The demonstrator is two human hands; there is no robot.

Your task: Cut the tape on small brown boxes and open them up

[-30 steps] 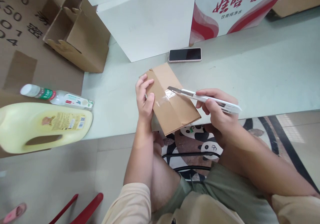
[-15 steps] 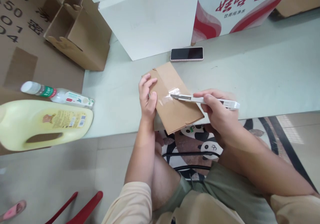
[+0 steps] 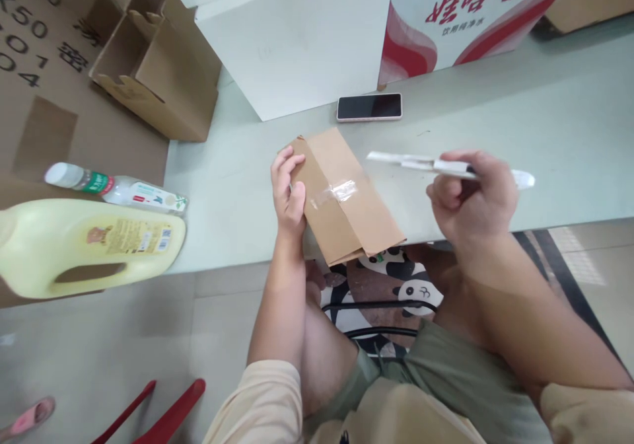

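A small brown cardboard box (image 3: 324,216) lies tilted at the table's near edge, one corner jutting past it. A strip of clear tape (image 3: 343,190) sits across the seam on its top, and the top flap stands slightly raised along that seam. My left hand (image 3: 288,189) grips the box's left side, thumb on top and fingers curled round the far edge. To the right of the box, my right hand (image 3: 475,196) is closed round a white utility knife (image 3: 446,166). Its blade is out, points left and is clear of the cardboard.
Behind the box lies a phone (image 3: 369,107), in front of a white carton (image 3: 297,41) and a red-and-white carton (image 3: 446,21). At the left are an open cardboard box (image 3: 168,74), a plastic bottle (image 3: 129,189) and a yellow jug (image 3: 139,236). The table (image 3: 559,133) extends right.
My right hand has lifted the knife off the tape and drawn it to the right. Along the seam, the box's flap has risen a little. My left hand keeps its grip.
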